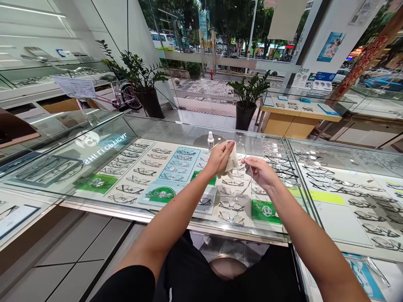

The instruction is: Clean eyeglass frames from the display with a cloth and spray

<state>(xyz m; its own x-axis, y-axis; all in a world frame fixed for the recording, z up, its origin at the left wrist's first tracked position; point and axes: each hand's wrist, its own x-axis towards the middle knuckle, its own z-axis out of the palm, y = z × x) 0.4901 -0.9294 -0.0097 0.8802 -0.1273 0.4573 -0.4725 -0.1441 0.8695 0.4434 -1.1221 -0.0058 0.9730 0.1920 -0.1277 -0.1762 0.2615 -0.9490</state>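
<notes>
My left hand (221, 157) is closed around a pale cream cloth (233, 158), which bunches out below the fingers. Thin-rimmed eyeglasses (245, 151) are held up over the glass counter, partly hidden by the cloth and the left fingers. With thumb and fingertips, my right hand (260, 171) pinches the eyeglasses at their near right side, and a slim temple arm seems to hang below it. Just beyond the left hand, a small white bottle (210, 139) stands upright on the counter top.
Under the glass of the display counter (176, 126) lie rows of eyeglasses, a light-blue tray (181, 163) and green cards (266, 211). Another glass case (341, 199) adjoins at right. Beyond are potted plants (247, 98), glass doors and a bicycle (121, 94).
</notes>
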